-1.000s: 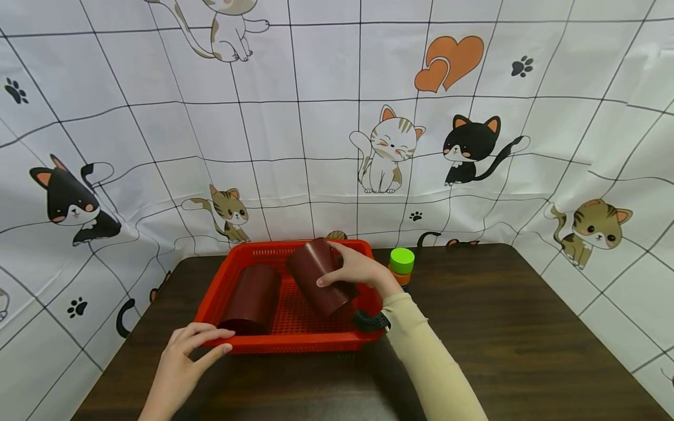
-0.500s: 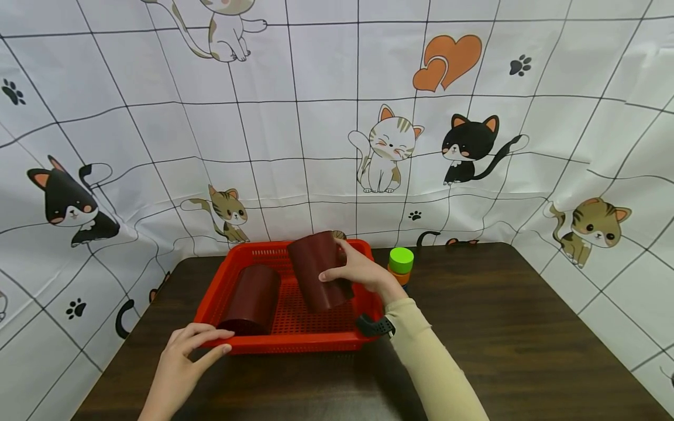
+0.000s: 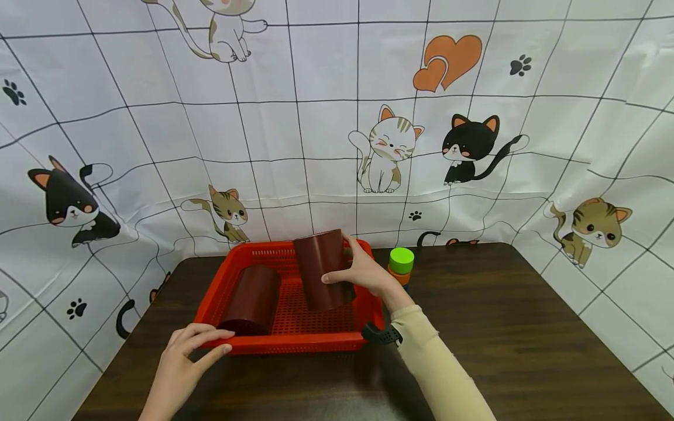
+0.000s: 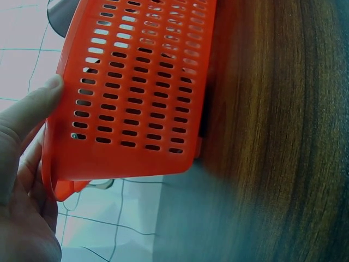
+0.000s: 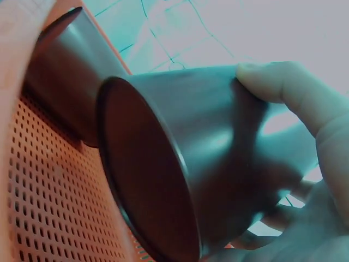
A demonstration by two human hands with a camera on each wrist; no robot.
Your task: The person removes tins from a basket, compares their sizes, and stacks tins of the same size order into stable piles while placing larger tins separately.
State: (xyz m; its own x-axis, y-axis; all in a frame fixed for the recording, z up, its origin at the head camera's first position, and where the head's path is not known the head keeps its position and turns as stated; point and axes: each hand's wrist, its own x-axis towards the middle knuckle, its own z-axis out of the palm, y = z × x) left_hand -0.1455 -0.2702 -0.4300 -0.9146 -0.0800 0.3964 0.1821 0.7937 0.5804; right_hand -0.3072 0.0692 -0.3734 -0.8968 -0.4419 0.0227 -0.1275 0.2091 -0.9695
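Observation:
A red perforated plastic basket (image 3: 295,342) sits on the dark wooden table. My left hand (image 3: 184,356) grips its near left corner; in the left wrist view the thumb lies outside the basket rim (image 4: 52,142) with fingers on the other side. My right hand (image 3: 363,272) holds a maroon cup (image 3: 318,269), fingers round its right side and thumb on the front. The cup is slightly tilted, over the basket's right half. In the right wrist view, the held cup's (image 5: 218,125) open mouth shows. A second maroon cup (image 3: 253,298) lies on its side in the basket's left half.
A small stack with a green top (image 3: 402,260) and an orange part below stands right of the basket, partly behind my right wrist. A white cat-print sheet (image 3: 326,134) hangs behind the dark wooden table (image 3: 500,316).
My right hand has turned the held cup more upright and shifted it slightly to the right. The left hand, basket and second cup stay in place.

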